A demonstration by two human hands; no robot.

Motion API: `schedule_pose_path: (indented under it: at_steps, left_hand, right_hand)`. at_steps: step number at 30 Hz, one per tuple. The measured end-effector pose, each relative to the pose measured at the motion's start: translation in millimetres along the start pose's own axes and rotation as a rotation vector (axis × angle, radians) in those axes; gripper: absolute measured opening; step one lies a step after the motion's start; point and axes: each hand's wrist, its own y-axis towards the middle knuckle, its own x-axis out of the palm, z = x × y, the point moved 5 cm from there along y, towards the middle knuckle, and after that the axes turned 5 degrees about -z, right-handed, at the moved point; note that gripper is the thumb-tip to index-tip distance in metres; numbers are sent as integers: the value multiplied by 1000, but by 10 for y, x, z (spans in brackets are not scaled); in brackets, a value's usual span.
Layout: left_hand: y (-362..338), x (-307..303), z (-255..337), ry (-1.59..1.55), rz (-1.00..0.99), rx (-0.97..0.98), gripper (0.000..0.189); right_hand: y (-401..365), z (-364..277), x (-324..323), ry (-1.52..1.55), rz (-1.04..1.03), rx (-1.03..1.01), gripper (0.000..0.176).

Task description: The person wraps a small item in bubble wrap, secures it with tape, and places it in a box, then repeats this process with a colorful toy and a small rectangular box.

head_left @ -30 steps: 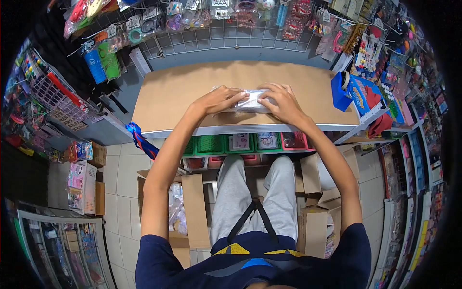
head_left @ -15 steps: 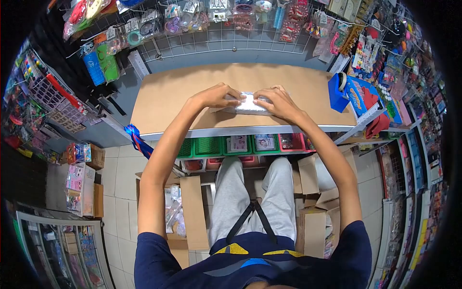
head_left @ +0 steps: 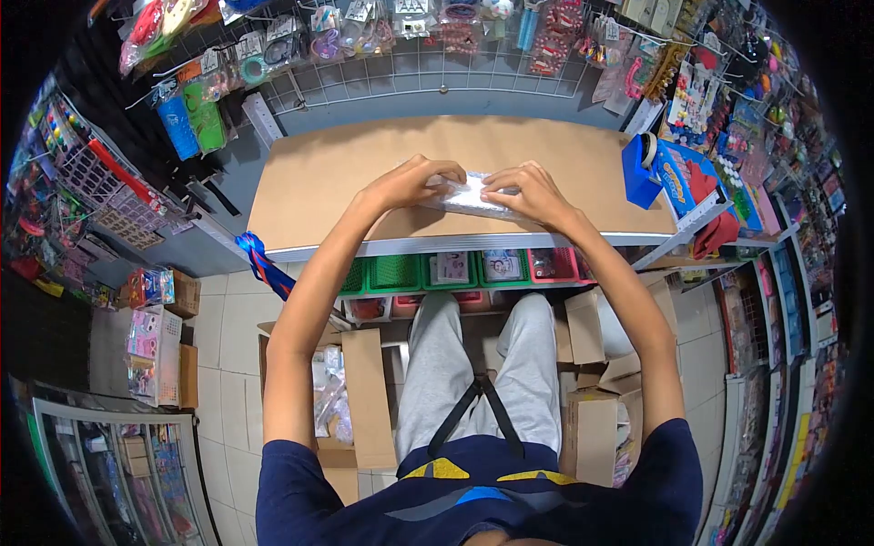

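Observation:
On the brown tabletop [head_left: 328, 196] lies a small white package in shiny clear plastic wrapping [head_left: 469, 195]. What it contains is hidden by the glare. My left hand [head_left: 419, 182] grips its left end, thumb and fingers closed on the plastic. From the other side my right hand [head_left: 530, 191] pinches the right part between thumb and fingers. Both hands rest close to the table surface, with the bright middle of the package showing between them.
A blue tape dispenser [head_left: 642, 171] stands at the table's right end, beside a blue box [head_left: 681, 177] and red cloth [head_left: 715, 235]. Below the front edge are green baskets [head_left: 397, 272]. Open cardboard boxes [head_left: 369, 396] flank my legs. Packaged goods hang on the wire grid behind.
My left hand has lifted slightly and its fingers have shifted on the package. The package's right end has turned a little toward me. My right hand's fingers have drawn back slightly.

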Motion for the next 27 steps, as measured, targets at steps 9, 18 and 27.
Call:
schedule_pose_path:
  at_steps: [9, 18, 27]
  left_hand:
    - [-96, 142, 543, 776, 229, 162, 34]
    - [-315, 558, 716, 416, 347, -51, 37]
    - [-265, 743, 689, 546, 436, -65, 47]
  right_hand:
    - [17, -27, 18, 52, 14, 59, 24]
    - [-119, -30, 37, 267, 9, 145, 26]
    - [-271, -64, -94, 163, -113, -81, 31]
